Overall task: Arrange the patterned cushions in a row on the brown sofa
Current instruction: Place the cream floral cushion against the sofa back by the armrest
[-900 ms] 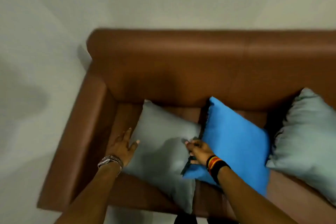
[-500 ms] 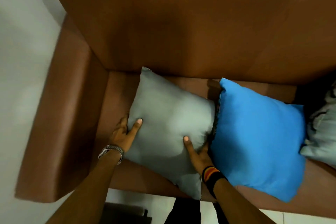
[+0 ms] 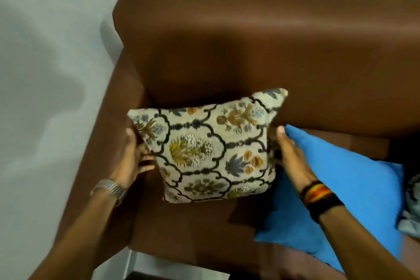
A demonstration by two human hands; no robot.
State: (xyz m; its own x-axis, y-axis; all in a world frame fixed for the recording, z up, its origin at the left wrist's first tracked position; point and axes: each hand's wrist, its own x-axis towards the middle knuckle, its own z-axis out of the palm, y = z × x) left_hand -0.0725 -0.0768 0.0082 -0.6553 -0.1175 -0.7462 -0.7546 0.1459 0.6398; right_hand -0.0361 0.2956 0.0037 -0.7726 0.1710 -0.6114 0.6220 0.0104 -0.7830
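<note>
The fingers (image 3: pixel 145 162) of the left hand (image 3: pixel 130 159) curl in against the left edge of the patterned cushion (image 3: pixel 211 150), thumb up along its side, while the right hand (image 3: pixel 289 154) presses flat against the right edge with its fingers hidden behind the fabric — so the cushion is clamped between the two palms. A metal watch (image 3: pixel 110 187) sits on the left wrist and a black, orange and yellow band (image 3: pixel 319 195) on the right. The cushion, cream with dark scrolling lines and yellow, orange and grey flowers, is held patterned face up and tilted, its far right corner against the backrest, above the left end of the brown sofa (image 3: pixel 250 36). Just to its right a blue cushion (image 3: pixel 354 188) lies on the seat, partly under the right forearm — beyond it, at the right edge of view, a sliver of a grey cushion (image 3: pixel 411 211) shows. A pale wall (image 3: pixel 45 52) lies to the left.
</note>
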